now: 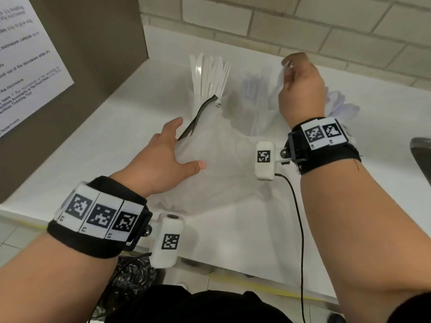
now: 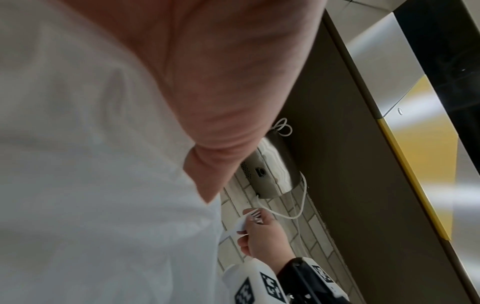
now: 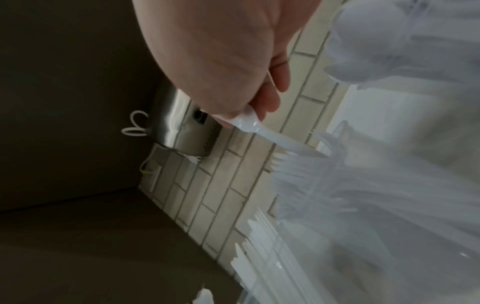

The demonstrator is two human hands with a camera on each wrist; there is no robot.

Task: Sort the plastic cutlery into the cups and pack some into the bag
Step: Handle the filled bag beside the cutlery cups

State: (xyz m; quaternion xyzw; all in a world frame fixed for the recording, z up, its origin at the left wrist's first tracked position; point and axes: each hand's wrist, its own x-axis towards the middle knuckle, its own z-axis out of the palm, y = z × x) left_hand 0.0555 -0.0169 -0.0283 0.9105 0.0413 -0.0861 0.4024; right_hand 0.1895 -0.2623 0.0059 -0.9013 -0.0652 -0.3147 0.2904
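The left hand (image 1: pixel 163 159) lies spread with relaxed fingers on the clear plastic bag (image 1: pixel 217 164), pressing it against the white bench (image 1: pixel 121 127). The right hand (image 1: pixel 300 89), raised above the far end of the bag, pinches a white plastic fork (image 3: pixel 262 131) by its handle between thumb and fingers, its prongs pointing down toward a bundle of forks (image 3: pixel 311 181) standing upright. Just left of them a bunch of white knives (image 1: pixel 210 75) stands fanned out, blades up, and spoons (image 1: pixel 338 103) show behind the right wrist. The cups holding them are too blurred to make out. A tiled wall (image 1: pixel 303 26) runs behind the bench, and a brown panel (image 1: pixel 98 43) with a printed notice (image 1: pixel 25 61) stands on the left
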